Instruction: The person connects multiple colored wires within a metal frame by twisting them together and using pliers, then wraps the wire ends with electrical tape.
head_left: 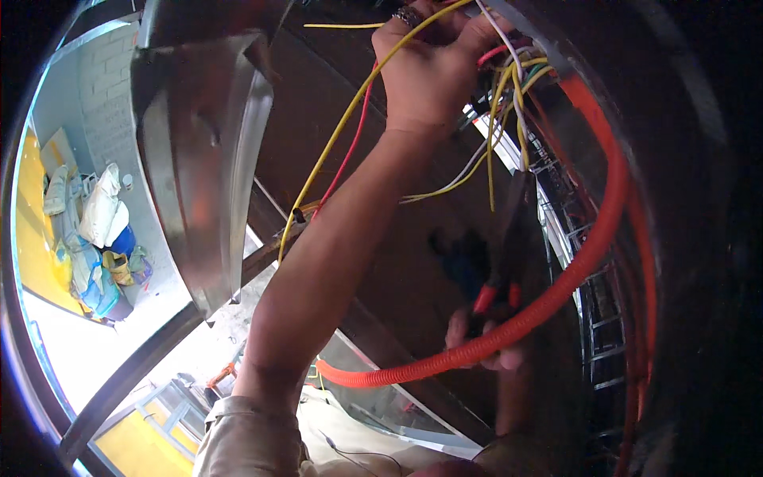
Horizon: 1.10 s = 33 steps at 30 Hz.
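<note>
My left hand [429, 75] is raised at the top, its fingers curled closed among the electrical wires, their tips partly hidden. A long yellow wire [338, 131] passes across the back of this hand, and a red wire [354, 143] hangs beside the wrist. To its right is a bundle of yellow, white, red and green wires [513, 79]. Lower down, my right hand [489, 346] grips red-handled pliers [499, 296], partly behind an orange corrugated conduit [477, 342]. The dark jaws point up toward the dangling yellow and white wire ends; contact cannot be made out in the shadow.
The orange conduit curves up the right side to the wires. Upper left hangs a bent sheet-metal profile [199, 143]; a metal bar [131, 378] crosses below it. Bags [103, 215] lie piled far below by a wall. A ladder-like metal rack [600, 334] runs along the right.
</note>
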Tool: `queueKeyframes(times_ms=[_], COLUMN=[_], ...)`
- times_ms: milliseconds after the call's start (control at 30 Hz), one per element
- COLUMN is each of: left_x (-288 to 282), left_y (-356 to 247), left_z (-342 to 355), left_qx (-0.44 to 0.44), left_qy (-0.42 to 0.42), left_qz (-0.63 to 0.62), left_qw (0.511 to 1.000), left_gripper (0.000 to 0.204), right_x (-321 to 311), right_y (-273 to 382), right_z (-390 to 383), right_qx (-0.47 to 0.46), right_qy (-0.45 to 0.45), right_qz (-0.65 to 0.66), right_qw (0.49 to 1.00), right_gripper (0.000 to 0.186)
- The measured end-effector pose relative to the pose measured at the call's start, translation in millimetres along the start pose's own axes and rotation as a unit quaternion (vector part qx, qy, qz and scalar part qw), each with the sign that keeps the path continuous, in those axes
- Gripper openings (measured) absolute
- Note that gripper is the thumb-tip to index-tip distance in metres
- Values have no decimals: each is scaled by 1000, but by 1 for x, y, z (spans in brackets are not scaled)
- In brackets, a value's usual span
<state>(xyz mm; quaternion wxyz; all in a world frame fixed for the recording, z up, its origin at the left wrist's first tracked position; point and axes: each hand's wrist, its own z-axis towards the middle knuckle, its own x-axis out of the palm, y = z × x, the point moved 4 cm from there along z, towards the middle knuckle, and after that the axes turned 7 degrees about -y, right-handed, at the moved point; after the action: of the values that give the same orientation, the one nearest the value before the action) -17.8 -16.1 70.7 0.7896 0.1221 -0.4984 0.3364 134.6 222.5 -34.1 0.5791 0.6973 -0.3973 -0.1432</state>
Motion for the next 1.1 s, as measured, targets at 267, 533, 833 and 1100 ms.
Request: queueKeyframes(times_ms=[267, 533, 833, 1100], left_x=[-6, 11, -1, -15], left_y=[4, 1, 5, -16], left_z=[13, 3, 12, -23], left_qx=[36, -80, 47, 24], left_qy=[5, -159, -7, 43], left_qz=[-83, -186, -59, 86], left_qw=[996, 966, 997, 995], left_gripper=[13, 23, 27, 12], right_x=[1, 9, 14, 8], right_y=[-3, 4, 8, 7], right_z=[-4, -6, 0, -5], right_qx=[-6, 34, -17, -29], right_qy=[-24, -50, -60, -51], right_qz=[-15, -40, -85, -101], right_qw=[1000, 997, 994, 993], right_gripper=[51, 62, 53, 47])
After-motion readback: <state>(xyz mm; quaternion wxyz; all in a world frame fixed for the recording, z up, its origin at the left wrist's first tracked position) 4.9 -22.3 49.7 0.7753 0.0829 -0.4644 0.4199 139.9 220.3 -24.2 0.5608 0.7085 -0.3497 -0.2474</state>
